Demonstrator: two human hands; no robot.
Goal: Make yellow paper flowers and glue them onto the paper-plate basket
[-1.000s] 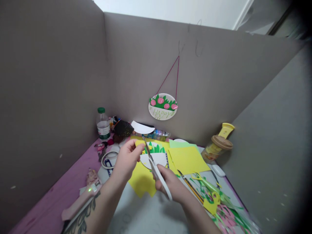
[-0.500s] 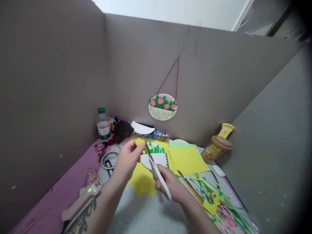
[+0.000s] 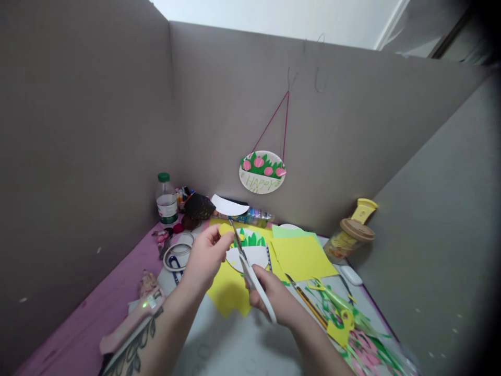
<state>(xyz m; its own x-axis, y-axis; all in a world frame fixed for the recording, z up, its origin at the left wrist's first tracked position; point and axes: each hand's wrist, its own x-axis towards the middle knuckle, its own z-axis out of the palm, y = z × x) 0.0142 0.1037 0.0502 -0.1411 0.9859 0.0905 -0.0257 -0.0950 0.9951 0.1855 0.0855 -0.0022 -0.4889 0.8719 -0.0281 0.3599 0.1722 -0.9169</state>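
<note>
My left hand (image 3: 205,258) pinches a small yellow paper piece (image 3: 224,228) between thumb and fingers, lifted above the table. My right hand (image 3: 274,297) grips white-handled scissors (image 3: 250,274), whose blades point up and away and meet the yellow piece. Under both hands lie a white paper plate with green paper grass (image 3: 250,248) and a yellow sheet (image 3: 229,292).
A finished plate craft (image 3: 262,172) hangs on the cardboard back wall. A water bottle (image 3: 166,201), tape roll (image 3: 178,253) and pink glue gun (image 3: 129,324) lie at the left. Yellow and green sheets (image 3: 301,256), a lidded cup (image 3: 348,237), pencils and paper scraps (image 3: 344,324) are at the right.
The yellow piece has turned slightly in my left fingers against the scissor blades. Both hands stay in about the same place.
</note>
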